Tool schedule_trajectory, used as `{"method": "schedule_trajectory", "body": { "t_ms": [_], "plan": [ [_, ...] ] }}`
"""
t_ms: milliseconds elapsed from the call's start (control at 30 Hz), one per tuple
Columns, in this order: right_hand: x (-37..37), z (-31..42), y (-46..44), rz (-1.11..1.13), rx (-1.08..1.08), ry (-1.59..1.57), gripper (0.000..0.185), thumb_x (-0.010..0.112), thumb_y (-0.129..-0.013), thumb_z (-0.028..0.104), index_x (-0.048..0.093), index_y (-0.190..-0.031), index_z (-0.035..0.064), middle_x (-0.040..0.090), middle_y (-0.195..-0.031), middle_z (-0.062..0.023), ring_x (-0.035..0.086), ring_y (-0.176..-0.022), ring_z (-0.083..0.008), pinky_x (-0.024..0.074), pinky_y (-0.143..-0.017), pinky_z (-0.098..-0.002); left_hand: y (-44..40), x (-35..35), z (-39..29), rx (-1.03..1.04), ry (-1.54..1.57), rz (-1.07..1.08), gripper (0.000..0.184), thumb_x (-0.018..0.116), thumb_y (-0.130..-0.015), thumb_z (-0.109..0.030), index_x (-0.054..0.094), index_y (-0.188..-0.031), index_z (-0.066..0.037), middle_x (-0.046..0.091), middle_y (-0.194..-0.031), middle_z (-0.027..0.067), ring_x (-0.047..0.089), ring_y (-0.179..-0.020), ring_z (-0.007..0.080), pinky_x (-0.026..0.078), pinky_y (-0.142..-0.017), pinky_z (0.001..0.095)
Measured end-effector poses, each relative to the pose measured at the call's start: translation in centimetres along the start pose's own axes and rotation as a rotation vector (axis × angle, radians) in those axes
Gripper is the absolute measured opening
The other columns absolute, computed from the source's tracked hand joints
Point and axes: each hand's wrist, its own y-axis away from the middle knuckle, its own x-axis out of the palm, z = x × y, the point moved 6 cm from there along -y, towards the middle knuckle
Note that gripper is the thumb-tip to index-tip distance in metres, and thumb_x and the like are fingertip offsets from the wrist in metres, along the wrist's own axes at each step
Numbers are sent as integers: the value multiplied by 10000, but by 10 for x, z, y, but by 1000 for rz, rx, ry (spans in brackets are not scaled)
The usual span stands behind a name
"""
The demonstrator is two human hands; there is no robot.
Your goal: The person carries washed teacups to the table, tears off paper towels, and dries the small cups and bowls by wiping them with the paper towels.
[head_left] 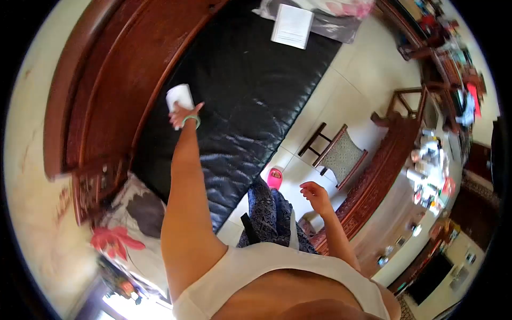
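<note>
Our left hand [184, 116] reaches far to the white item [180, 95] by the backrest [125, 80], its grip we cannot tell; our right hand [317, 198] hangs empty, loosely curled, probably for balance.

Shows as a plain white oblong bundle [180, 96], blurred and tilted, upper left of frame, over black couch [245, 101], partly covered by left hand [184, 116].
</note>
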Motion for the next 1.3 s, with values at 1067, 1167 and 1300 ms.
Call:
{"method": "schedule_trajectory", "body": {
  "t_ms": [1067,1167,1300],
  "plan": [
    [-158,4,239,-458,-375,-1531,540,613,-879,377,502,-1244,-4,613,-1135,-134,604,-1029,-209,467,-914,-355,691,-104,-5,980,116,2183,535,521,-881,-152,354,-1375,-31,460,-1327,114,486,-1181,201,408,-979,338],
    [-187,-23,288,-758,-298,-1295,535,632,-856,365,507,-1240,13,624,-1088,-129,628,-925,-191,510,-799,-330,751,-93,9,1099,252,1959,581,592,-833,-20,343,-1354,-82,500,-1205,124,535,-1096,223,496,-880,346],
    [-220,-60,343,-1209,-153,-792,654,690,-802,428,498,-1254,-4,622,-1095,-164,621,-943,-229,478,-839,-325,815,-99,22,1224,361,1815,574,566,-868,-67,298,-1369,-143,513,-1193,128,573,-1014,235,517,-847,394]
  ]
}}
